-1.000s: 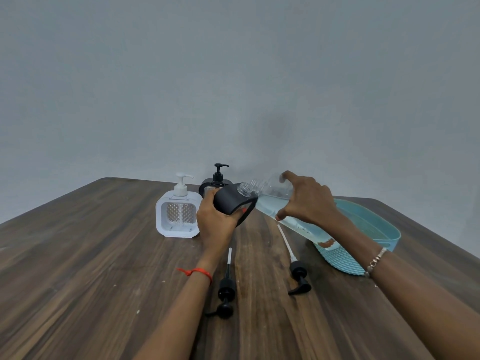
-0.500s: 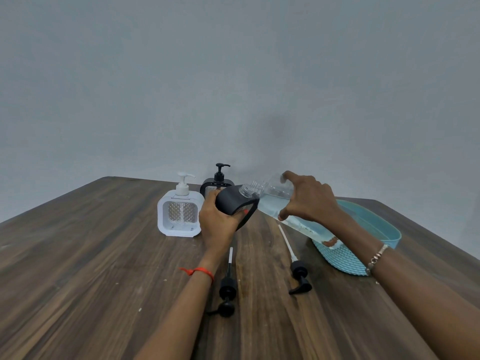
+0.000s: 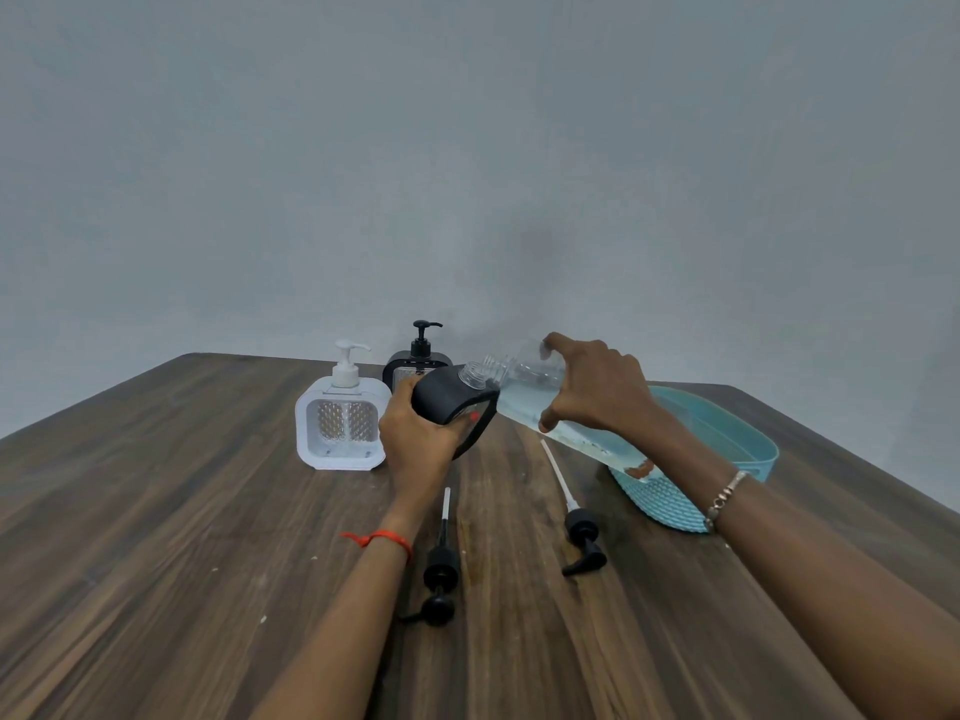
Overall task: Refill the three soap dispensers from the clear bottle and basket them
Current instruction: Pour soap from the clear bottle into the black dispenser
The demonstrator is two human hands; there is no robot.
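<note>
My left hand (image 3: 415, 439) grips a black soap dispenser (image 3: 449, 402) with no pump, tilted toward the right. My right hand (image 3: 597, 387) holds the clear bottle (image 3: 524, 394), lying almost flat with pale liquid inside, its open neck at the dispenser's top. A white dispenser (image 3: 340, 426) with its pump on stands to the left. Behind my left hand stands another black dispenser (image 3: 418, 358) with its pump on, partly hidden. The light blue basket (image 3: 727, 439) sits on the right, behind my right forearm.
Two loose black pumps with white tubes lie on the wooden table (image 3: 156, 511): one pump (image 3: 440, 569) under my left wrist, the other pump (image 3: 579, 527) nearer the basket. A grey wall stands behind the table's far edge.
The clear bottle has tipped slightly flatter, its neck staying at the black dispenser's opening. Both hands have hardly moved.
</note>
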